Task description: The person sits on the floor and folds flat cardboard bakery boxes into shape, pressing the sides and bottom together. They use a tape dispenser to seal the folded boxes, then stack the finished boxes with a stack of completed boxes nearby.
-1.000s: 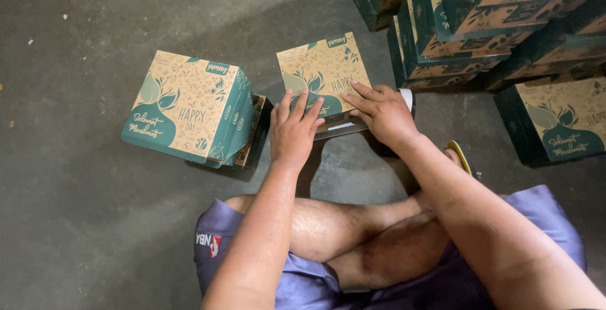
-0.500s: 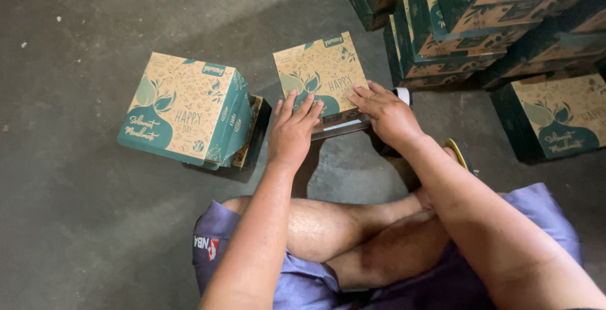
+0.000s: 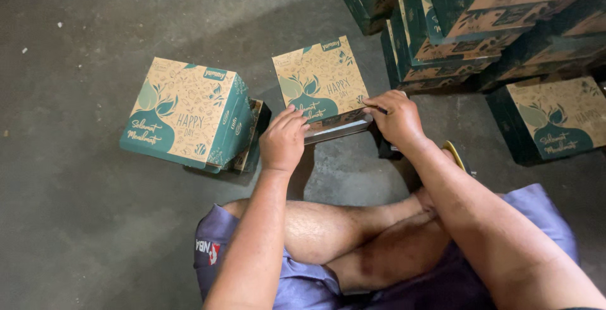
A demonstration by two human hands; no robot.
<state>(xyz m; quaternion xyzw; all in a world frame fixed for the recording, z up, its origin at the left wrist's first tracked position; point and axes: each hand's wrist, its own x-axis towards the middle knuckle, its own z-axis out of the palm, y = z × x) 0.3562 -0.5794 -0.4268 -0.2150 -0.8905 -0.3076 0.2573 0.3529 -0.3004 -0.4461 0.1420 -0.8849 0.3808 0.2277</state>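
Compared with the view a second ago, both hands sit slightly closer together on the tan-and-green printed cardboard box (image 3: 323, 86) in front of the person's crossed legs, and the right hand has shifted from lying flat on the top panel to curling at its near right corner. That suggests the near edge is now being pressed or folded rather than merely steadied.

The left hand (image 3: 283, 139) lies palm down, fingers together and bent over the box's near edge — pressing, not gripping. The right hand (image 3: 394, 117) is half curled, fingertips pinching the corner flap.

The box rests on the grey concrete floor (image 3: 82, 221), its printed top tilted toward the camera, its long axis running away from the person and slightly left. A matching closed box (image 3: 186, 114) stands just to its left; a stack of similar boxes (image 3: 480, 26) is behind on the right.
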